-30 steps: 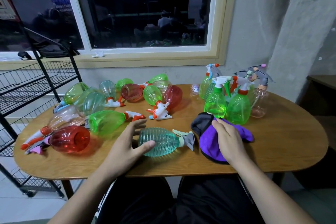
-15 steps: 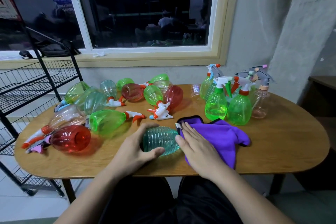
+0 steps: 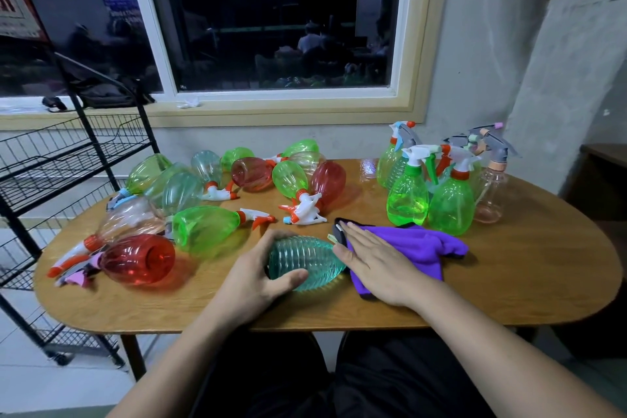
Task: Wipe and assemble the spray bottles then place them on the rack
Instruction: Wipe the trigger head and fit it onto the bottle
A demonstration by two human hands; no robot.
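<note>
A ribbed teal spray bottle (image 3: 305,261) lies on its side near the table's front edge. My left hand (image 3: 261,275) grips its base end, fingers over the top and thumb in front. My right hand (image 3: 376,258) lies flat, fingers straight, pressing a purple cloth (image 3: 420,244) over the bottle's spray-head end, which is mostly hidden. Several green, red, teal and clear spray bottles (image 3: 203,231) lie scattered on the left half of the table. Several upright assembled bottles (image 3: 451,200) stand at the back right. A black wire rack (image 3: 44,166) stands left of the table.
The oval wooden table (image 3: 526,275) has bare wood at the right end and along the front edge. A window and wall run behind it. A low wooden surface (image 3: 607,153) sits at far right. My dark-trousered lap is below the table edge.
My right hand swept the purple cloth left over the teal bottle's spray head and flattened on it. My left hand closed round the bottle's base.
</note>
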